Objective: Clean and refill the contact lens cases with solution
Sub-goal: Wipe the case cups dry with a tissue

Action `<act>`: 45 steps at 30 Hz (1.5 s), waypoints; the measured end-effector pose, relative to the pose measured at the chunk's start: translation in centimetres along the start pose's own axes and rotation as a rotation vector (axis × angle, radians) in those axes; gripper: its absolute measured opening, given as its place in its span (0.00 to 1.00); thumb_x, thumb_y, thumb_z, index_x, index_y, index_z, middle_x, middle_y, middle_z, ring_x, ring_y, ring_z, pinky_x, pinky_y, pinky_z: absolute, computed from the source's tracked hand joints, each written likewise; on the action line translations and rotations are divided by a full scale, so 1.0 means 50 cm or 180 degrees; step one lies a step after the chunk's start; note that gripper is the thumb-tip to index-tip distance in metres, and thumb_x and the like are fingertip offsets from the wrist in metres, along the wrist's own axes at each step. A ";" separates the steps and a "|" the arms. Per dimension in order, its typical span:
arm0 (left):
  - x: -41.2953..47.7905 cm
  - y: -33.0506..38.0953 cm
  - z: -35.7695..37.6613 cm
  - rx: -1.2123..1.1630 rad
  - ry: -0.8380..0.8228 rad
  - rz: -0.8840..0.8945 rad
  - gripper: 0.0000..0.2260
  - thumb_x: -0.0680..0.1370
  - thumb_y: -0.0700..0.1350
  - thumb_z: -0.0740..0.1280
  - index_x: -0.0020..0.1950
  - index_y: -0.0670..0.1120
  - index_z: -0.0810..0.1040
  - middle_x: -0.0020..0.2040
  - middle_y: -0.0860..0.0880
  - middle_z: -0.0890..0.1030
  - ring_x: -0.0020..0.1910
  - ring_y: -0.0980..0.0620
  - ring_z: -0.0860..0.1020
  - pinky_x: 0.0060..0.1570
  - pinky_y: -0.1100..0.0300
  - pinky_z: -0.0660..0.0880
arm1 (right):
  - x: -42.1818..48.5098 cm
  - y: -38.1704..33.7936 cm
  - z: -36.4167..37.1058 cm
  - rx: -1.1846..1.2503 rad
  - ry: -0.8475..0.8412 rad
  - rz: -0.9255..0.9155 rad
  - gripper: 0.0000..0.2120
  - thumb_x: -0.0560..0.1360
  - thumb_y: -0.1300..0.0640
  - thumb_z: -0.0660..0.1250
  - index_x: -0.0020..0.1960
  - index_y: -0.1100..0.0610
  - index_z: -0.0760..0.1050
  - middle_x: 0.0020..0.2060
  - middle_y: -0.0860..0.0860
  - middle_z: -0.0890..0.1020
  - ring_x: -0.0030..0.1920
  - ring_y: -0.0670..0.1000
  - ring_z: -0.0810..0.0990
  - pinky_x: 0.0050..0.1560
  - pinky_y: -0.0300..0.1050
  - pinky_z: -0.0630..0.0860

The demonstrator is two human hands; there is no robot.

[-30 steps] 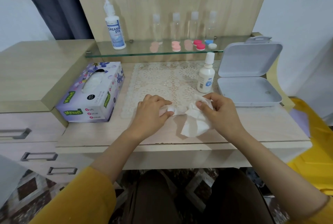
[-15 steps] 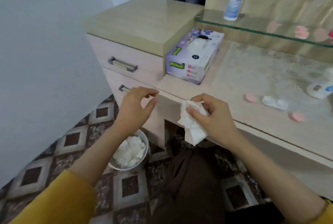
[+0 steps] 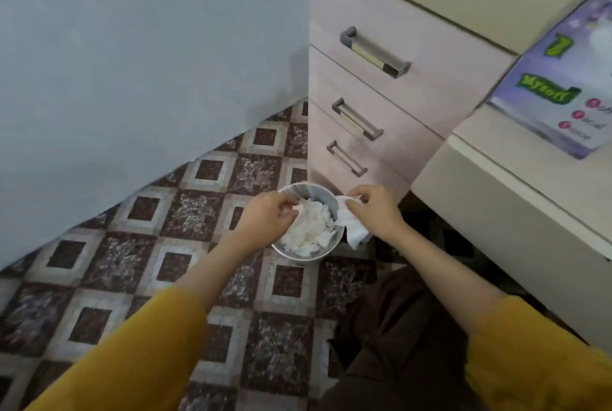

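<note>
**Tissue going into an already heaped bin**

Right hand (image 3: 374, 212) has a pinch grip on the used tissue (image 3: 355, 232), which hangs half over the right rim of the small metal bin (image 3: 299, 255) on the floor. Left hand (image 3: 268, 215) is curled over the pile of crumpled tissues (image 3: 311, 228). Honestly can't tell if its grip has a scrap or nothing.

I'd bring the tissue over the middle before letting go and press the pile down a bit, otherwise it'll probably slide off the edge. Lens cases aren't in view from here.
</note>
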State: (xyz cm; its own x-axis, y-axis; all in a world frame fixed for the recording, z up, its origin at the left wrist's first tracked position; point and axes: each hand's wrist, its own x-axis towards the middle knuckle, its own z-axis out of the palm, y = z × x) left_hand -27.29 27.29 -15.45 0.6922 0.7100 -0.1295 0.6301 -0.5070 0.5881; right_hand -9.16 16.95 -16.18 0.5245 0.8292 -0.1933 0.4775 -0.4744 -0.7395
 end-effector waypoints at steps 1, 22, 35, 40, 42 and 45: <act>0.002 -0.015 0.006 0.0023 -0.0097 -0.0078 0.11 0.76 0.46 0.66 0.56 0.45 0.79 0.51 0.47 0.81 0.50 0.50 0.77 0.50 0.60 0.72 | 0.016 0.006 0.017 -0.0031 -0.0009 0.0078 0.07 0.73 0.61 0.66 0.47 0.62 0.81 0.41 0.55 0.82 0.41 0.50 0.76 0.40 0.38 0.69; -0.009 -0.055 0.019 -0.0014 -0.0399 -0.0336 0.10 0.77 0.46 0.64 0.56 0.45 0.78 0.48 0.50 0.81 0.48 0.52 0.77 0.49 0.60 0.73 | 0.068 0.016 0.075 -0.0510 -0.0811 0.0375 0.22 0.73 0.44 0.66 0.62 0.55 0.75 0.57 0.53 0.80 0.58 0.53 0.76 0.56 0.46 0.73; -0.123 0.132 -0.059 0.0096 -0.0106 0.0472 0.10 0.77 0.46 0.65 0.56 0.45 0.79 0.49 0.51 0.82 0.44 0.59 0.74 0.45 0.69 0.67 | -0.138 -0.084 -0.105 -0.0053 -0.0132 -0.0092 0.24 0.75 0.47 0.65 0.66 0.60 0.71 0.64 0.53 0.75 0.62 0.51 0.73 0.62 0.44 0.68; -0.150 0.237 -0.063 0.0058 -0.0180 0.0951 0.09 0.76 0.46 0.66 0.55 0.47 0.79 0.46 0.53 0.81 0.42 0.61 0.76 0.44 0.71 0.72 | -0.248 -0.092 -0.207 -0.0091 0.0365 -0.0200 0.20 0.76 0.49 0.64 0.63 0.60 0.74 0.59 0.53 0.78 0.58 0.51 0.76 0.54 0.38 0.68; -0.149 0.286 -0.062 -0.0023 -0.0165 0.1139 0.08 0.76 0.46 0.66 0.54 0.48 0.79 0.44 0.55 0.79 0.40 0.66 0.75 0.42 0.76 0.69 | -0.289 -0.087 -0.253 -0.0105 0.0817 -0.0271 0.15 0.76 0.52 0.64 0.57 0.60 0.79 0.52 0.54 0.82 0.52 0.51 0.80 0.49 0.39 0.71; -0.140 0.372 -0.056 -0.0128 -0.0186 0.1445 0.06 0.76 0.45 0.66 0.52 0.49 0.79 0.43 0.56 0.78 0.40 0.67 0.74 0.43 0.76 0.69 | -0.353 -0.077 -0.335 -0.0153 0.1446 -0.0414 0.11 0.77 0.55 0.63 0.49 0.59 0.82 0.45 0.53 0.84 0.45 0.51 0.80 0.46 0.42 0.71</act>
State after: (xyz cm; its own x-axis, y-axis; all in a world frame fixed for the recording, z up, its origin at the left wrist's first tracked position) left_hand -21.39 14.26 -1.39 0.9144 0.3910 0.1044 0.2450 -0.7403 0.6261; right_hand -8.43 -0.80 0.91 0.7084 0.6744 0.2083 0.5860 -0.3973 -0.7062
